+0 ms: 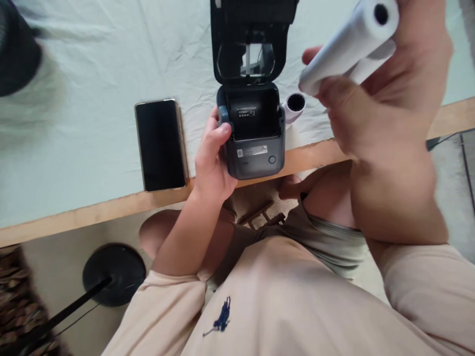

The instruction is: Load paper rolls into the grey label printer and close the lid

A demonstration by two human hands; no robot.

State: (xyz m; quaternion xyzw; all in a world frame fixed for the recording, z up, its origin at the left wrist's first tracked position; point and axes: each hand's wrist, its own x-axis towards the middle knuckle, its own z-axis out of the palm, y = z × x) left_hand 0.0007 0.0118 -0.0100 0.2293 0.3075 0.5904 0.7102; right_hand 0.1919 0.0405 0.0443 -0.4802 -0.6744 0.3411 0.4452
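Note:
A dark grey label printer [256, 158] sits at the table's front edge with its black lid [252, 44] swung up, showing a hollow compartment with a small printed label inside. My left hand [215, 163] grips the printer's left side, thumb on its upper rim. Up at the right, my right hand [371, 109] is closed around a white paper roll [349, 44] with a dark hollow core; a loose flap of paper hangs from it. This roll is held above the table, apart from the printer. Another small white roll [296, 104] lies against the printer's right side.
A phone with a dark screen [161, 146] lies left of the printer on the pale green tablecloth [92, 123]. A black object [17, 49] stands at the far left. Below the wooden table edge [92, 206] is a round black stand base [114, 274] with a pole.

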